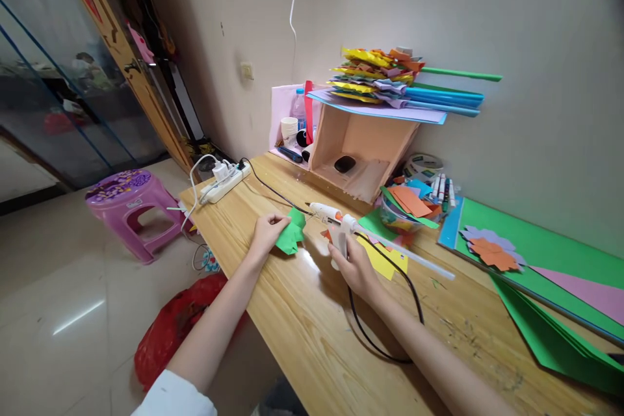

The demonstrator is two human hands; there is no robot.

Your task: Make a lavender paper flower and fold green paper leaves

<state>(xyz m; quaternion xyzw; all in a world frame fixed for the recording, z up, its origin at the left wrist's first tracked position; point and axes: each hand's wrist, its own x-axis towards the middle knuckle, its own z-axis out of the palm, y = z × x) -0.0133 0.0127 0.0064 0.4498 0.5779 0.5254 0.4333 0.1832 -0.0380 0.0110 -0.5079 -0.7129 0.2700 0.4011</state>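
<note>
My left hand [267, 234] pinches a folded green paper piece [292, 233] just above the wooden table [297, 312]. In my right hand [358, 268] is a white glue gun [336, 224], gripped by its handle. Its nozzle points left, toward the green paper but apart from it. A long clear glue stick [414, 252] sticks out from the back of the gun, and a black cord [370, 338] loops below my right wrist. Behind the gun lie yellow paper [387, 260] and small orange and pink scraps, partly hidden.
A white power strip [227, 183] lies at the table's left corner. Behind stands an open box [361, 156] topped with paper flowers [370, 78]. A bowl of paper pieces [402, 218] and green sheets [550, 331] occupy the right. A purple stool [141, 208] stands left.
</note>
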